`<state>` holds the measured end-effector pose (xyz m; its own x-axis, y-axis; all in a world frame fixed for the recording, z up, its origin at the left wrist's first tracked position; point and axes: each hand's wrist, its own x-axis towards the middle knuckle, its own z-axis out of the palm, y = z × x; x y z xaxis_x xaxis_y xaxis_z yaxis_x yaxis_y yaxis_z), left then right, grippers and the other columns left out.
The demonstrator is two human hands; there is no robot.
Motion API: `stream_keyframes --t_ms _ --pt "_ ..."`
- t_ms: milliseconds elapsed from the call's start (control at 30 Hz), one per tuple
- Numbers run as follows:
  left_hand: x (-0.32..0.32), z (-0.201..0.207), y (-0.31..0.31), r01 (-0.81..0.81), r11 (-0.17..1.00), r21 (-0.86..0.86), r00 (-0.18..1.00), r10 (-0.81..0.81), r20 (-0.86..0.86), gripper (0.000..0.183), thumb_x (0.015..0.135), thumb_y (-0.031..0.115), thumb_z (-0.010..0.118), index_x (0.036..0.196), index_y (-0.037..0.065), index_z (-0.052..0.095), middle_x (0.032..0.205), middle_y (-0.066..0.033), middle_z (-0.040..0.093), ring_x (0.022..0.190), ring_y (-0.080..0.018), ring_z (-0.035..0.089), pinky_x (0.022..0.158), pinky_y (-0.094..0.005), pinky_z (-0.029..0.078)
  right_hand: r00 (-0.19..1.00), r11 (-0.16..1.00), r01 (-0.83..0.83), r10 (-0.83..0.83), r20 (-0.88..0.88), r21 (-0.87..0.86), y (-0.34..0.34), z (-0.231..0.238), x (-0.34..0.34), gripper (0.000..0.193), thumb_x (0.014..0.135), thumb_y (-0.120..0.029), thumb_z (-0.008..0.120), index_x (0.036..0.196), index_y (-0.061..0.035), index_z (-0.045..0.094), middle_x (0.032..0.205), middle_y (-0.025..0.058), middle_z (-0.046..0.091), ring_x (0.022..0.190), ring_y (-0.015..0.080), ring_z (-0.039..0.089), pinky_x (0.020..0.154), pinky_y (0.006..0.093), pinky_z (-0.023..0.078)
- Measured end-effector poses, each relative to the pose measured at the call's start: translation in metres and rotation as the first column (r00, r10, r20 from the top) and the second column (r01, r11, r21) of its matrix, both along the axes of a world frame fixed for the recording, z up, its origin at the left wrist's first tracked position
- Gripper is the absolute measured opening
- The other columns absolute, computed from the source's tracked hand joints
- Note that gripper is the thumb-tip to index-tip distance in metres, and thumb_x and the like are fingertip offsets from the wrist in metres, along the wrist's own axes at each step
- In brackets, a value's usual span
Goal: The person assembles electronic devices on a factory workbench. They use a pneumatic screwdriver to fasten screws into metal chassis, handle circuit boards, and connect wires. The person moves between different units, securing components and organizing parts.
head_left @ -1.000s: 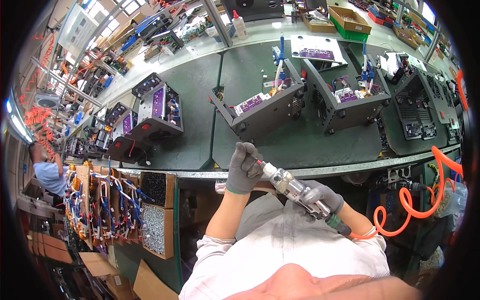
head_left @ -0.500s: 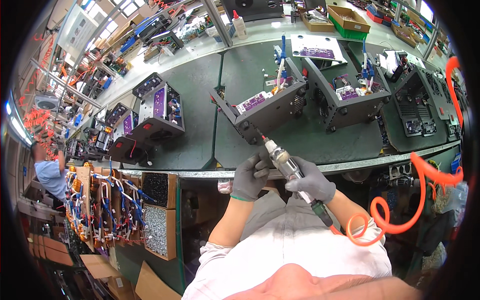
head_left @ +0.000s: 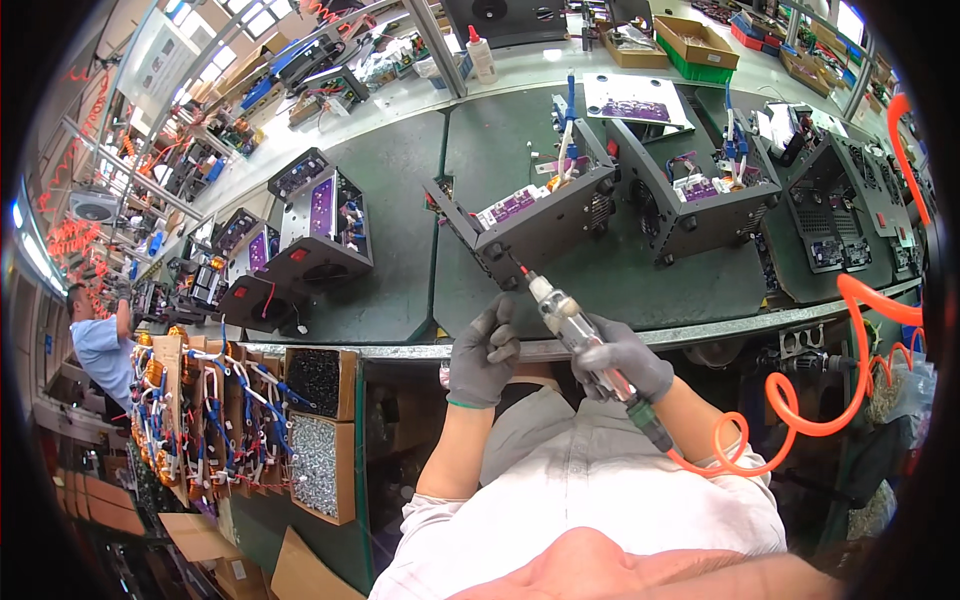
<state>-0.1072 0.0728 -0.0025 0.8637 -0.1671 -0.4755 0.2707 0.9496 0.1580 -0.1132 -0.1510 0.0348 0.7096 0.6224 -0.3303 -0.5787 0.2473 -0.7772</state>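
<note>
Angling our air screwdriver (head_left: pixel 578 335) in a right hand (head_left: pixel 628 362) clamped round its barrel, tip meeting the open chassis (head_left: pixel 545 215) corner, left hand (head_left: pixel 484 350) half-curled, empty, at the tabletop (head_left: pixel 400 250) edge for steadiness.

**Materials and finishes**

Your grey knit cloth gloves: left hand (head_left: pixel 485 352), right hand (head_left: pixel 628 366). Clear glossy plastic pneumatic screwdriver (head_left: pixel 580 335), glossy orange coiled plastic hose (head_left: pixel 800 415), matt black metal chassis (head_left: pixel 535 225), dull green bench mat (head_left: pixel 390 230).
</note>
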Motion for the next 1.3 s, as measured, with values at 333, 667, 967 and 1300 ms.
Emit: stream_keyframes --t_ms 333,667,967,1300 --pt "0.013 -0.025 -0.006 0.322 0.947 -0.011 0.792 -0.263 0.551 0.04 0.1 0.039 0.043 0.104 0.004 0.063 0.048 0.0066 0.019 0.037 -0.0065 0.016 0.033 -0.0221 0.017 0.974 0.971 -0.227 0.227 -0.01 -0.076 -0.027 -0.005 -0.029 0.081 0.063 -0.024 0.072 0.132 0.0042 0.04 0.086 0.0081 0.054 0.056 0.0114 0.057 0.048 0.0245 0.049" --pt "0.005 0.003 -0.012 0.192 0.859 0.474 0.869 -0.374 0.325 0.035 0.1 0.034 0.045 0.104 0.002 0.061 0.049 0.0055 0.026 0.037 -0.0062 0.021 0.036 -0.022 0.019 0.969 0.964 -0.24 0.245 0.032 -0.117 -0.039 0.003 -0.024 0.081 0.064 -0.024 0.073 0.134 0.0021 0.04 0.089 0.0064 0.053 0.065 0.0107 0.057 0.056 0.0243 0.05" --pt "0.016 0.016 -0.028 0.094 0.75 0.655 0.891 -0.357 0.28 0.031 0.098 0.025 0.05 0.117 0.0 0.055 0.052 0.0032 0.037 0.038 -0.0058 0.026 0.037 -0.0224 0.019 0.912 0.923 -0.058 0.203 0.356 -0.379 -0.039 -0.008 -0.024 0.075 0.065 -0.022 0.073 0.131 0.0 0.045 0.097 0.0064 0.058 0.084 0.0127 0.056 0.078 0.0275 0.047" --pt "0.023 0.001 -0.044 0.084 0.985 0.151 0.98 -0.054 -0.193 0.029 0.095 0.015 0.053 0.12 0.001 0.052 0.094 -0.0073 0.057 0.068 -0.0073 0.043 0.05 -0.0173 0.036 0.949 0.907 0.231 -0.131 0.286 -0.351 -0.044 -0.045 0.009 0.06 0.066 -0.019 0.071 0.12 0.0018 0.052 0.093 0.0042 0.056 0.08 0.0114 0.052 0.073 0.0262 0.046"
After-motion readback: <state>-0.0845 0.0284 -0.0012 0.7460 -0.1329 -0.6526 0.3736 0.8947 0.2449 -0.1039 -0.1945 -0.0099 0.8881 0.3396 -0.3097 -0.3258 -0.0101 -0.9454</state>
